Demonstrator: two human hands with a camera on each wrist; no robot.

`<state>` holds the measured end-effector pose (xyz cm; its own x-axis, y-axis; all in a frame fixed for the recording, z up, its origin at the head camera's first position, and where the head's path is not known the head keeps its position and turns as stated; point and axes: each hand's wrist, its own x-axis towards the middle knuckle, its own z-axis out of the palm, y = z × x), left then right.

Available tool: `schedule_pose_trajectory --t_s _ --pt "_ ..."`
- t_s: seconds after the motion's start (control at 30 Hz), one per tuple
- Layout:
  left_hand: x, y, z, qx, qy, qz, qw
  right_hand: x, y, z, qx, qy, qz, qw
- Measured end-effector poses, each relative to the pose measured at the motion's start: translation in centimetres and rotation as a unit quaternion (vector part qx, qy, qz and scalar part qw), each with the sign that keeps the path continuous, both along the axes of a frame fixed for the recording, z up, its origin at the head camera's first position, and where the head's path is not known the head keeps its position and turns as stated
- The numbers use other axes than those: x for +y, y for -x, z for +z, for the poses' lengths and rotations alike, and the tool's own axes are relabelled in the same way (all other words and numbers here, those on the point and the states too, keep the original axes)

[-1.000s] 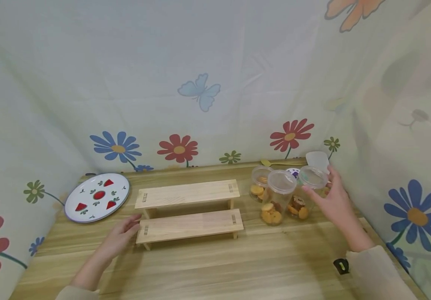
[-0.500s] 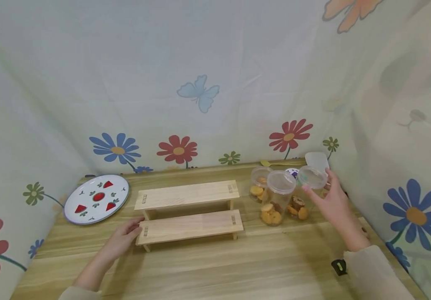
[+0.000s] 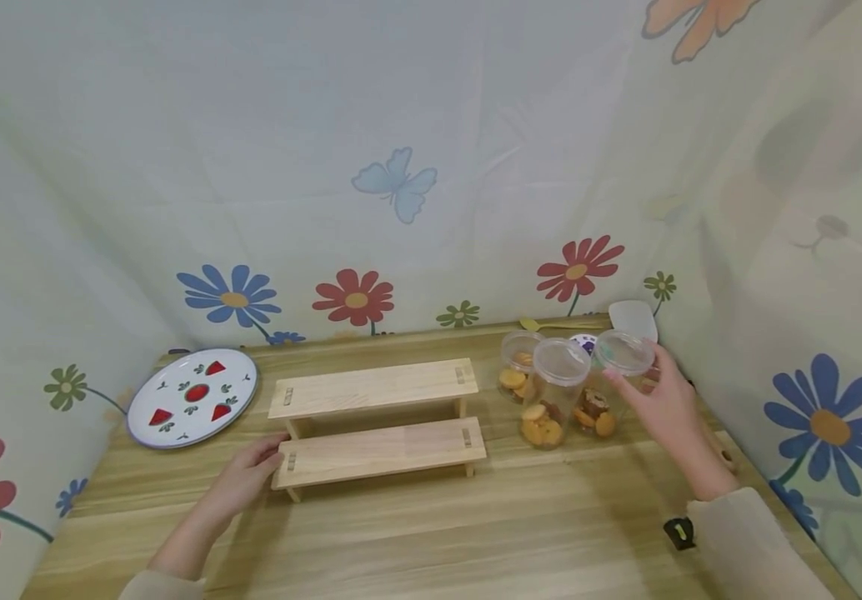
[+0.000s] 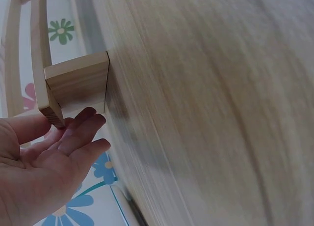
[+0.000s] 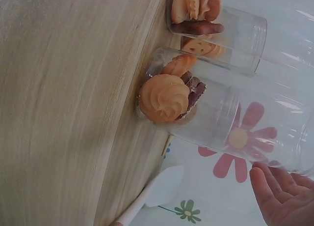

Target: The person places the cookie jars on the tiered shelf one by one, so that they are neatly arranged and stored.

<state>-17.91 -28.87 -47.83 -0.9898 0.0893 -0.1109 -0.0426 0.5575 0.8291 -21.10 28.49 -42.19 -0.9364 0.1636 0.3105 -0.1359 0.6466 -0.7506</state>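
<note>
My left hand point(image 3: 239, 483) pinches the left end of the lower wooden step of a two-step shelf point(image 3: 382, 454). In the left wrist view, the thumb of that hand point(image 4: 54, 157) lies on one side of the board point(image 4: 43, 64) and the fingers on the other. My right hand point(image 3: 667, 400) holds a clear cookie jar by its lid point(image 3: 624, 353), thumb at the near left and fingers at the far right. The right wrist view shows its fingertips at the lid's edge and swirled cookies point(image 5: 164, 98) in the jar. Two more cookie jars point(image 3: 554, 396) point(image 3: 519, 367) stand to its left.
A white plate with red fruit patterns point(image 3: 192, 398) lies at the back left. The upper step point(image 3: 374, 387) stands behind the lower one. A white spatula point(image 3: 632, 321) and a yellow-green utensil point(image 3: 530, 324) lie by the back wall. A small black object point(image 3: 679, 533) is near my right sleeve.
Both hands keep their places at the shelf and the jar. The left fingers sit slightly closer to the step's end than a second ago; the head view has shifted slightly.
</note>
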Motion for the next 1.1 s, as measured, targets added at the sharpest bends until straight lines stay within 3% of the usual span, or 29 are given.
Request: schedule_pose_trajectory --t_s 0.3,0.63,0.8,1.1 --pt "0.2 -0.1 0.2 -0.005 -0.016 0.003 0.9999 0.2 -0.7 0.6 0.006 0.017 -0.016 0.9997" --pt "0.1 -0.1 0.2 0.000 -0.025 0.004 0.9997 0.5 -2.1 2.5 0.034 -0.022 -0.046 0.9981" --pt "0.1 0.1 0.1 0.000 -0.027 0.003 0.9996 0.6 -3.3 3.5 0.022 -0.041 -0.040 0.9981" --pt "-0.4 0.2 -0.2 -0.019 -0.026 0.019 0.9993 -0.2 -5.2 4.7 0.061 -0.098 -0.030 0.9929"
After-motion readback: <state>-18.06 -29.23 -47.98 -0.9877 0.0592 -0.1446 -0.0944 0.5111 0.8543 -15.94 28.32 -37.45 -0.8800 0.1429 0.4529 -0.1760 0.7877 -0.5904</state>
